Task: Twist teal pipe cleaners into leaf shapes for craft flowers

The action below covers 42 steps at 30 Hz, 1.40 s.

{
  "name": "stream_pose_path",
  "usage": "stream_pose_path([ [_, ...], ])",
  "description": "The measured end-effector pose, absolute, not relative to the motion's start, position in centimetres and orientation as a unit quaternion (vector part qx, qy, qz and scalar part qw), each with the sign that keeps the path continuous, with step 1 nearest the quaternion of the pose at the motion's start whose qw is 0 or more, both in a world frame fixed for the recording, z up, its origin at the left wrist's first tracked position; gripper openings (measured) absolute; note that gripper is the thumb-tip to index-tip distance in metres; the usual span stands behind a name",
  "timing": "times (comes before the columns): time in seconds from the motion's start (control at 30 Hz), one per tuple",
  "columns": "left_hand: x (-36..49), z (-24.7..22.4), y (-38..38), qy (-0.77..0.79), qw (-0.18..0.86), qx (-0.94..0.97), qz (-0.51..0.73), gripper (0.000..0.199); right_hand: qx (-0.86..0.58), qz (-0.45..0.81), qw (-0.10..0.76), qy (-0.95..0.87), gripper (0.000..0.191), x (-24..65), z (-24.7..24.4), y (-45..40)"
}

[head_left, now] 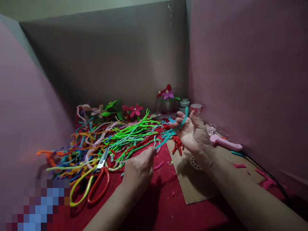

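A teal pipe cleaner (pixel 165 140) runs slanting up between my two hands. My left hand (pixel 139 166) is closed in a pinch on its lower end, with the back of the hand toward me. Turned palm up, my right hand (pixel 194 133) has its thumb apart and its fingers loosely bent. The upper part of the pipe cleaner lies across these fingers, and its tip sticks up beside the thumb. Below the right hand, a round beige piece with holes (pixel 195 163) rests on a cardboard sheet (pixel 190 189), partly hidden by the wrist.
A tangled heap of coloured pipe cleaners (pixel 130 134) spreads left, with scissors (pixel 102 163) in front. Fuzzy flowers (pixel 136 110) stand behind. At the back are a small jar (pixel 184 104) and a tape roll (pixel 196 108). A pink-handled tool (pixel 226 142) lies right. Pink walls (pixel 250 80) enclose the red-covered table (pixel 166 208).
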State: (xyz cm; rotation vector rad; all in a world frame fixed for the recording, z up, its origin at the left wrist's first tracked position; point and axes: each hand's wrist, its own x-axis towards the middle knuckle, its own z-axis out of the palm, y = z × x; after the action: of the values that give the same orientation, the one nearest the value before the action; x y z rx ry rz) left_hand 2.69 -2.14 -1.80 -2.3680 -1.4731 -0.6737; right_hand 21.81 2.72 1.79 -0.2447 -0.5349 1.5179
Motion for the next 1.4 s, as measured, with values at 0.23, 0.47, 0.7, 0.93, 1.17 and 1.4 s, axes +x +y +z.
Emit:
stream_pose_path([
  [0.23, 3.0, -2.3, -2.0, -0.482, 0.129, -0.829, -0.253, 0.028, -0.128, 0.743, 0.571, -0.325, 0.019, 17.0, -1.2, 0.7],
  [0.47, 3.0, -2.2, -1.8, -0.466, 0.094, -0.841, -0.258, 0.022, -0.074, 0.738, 0.590, -0.318, 0.029, 19.6, 0.4, 1.8],
  [0.7, 2.0, -1.0, -1.4, -0.515, 0.058, -0.803, -0.294, 0.024, -0.104, 0.697, 0.662, -0.254, 0.033, 22.9, 2.2, 2.8],
  [0.93, 0.9, 0.2, -0.2, -0.591, -0.182, -0.658, -0.430, 0.023, -0.095, 0.674, 0.703, -0.205, 0.033, 23.7, 1.8, 3.9],
  [1.17, 4.0, -0.8, -1.4, -0.493, -0.559, -0.573, -0.340, 0.036, -0.038, 0.706, 0.687, -0.167, 0.036, 22.7, 1.3, 3.5],
  [1.4, 5.6, -1.4, -2.0, -0.315, -0.615, -0.455, -0.562, 0.028, -0.049, 0.754, 0.634, -0.164, 0.037, 20.4, -0.2, 2.9],
])
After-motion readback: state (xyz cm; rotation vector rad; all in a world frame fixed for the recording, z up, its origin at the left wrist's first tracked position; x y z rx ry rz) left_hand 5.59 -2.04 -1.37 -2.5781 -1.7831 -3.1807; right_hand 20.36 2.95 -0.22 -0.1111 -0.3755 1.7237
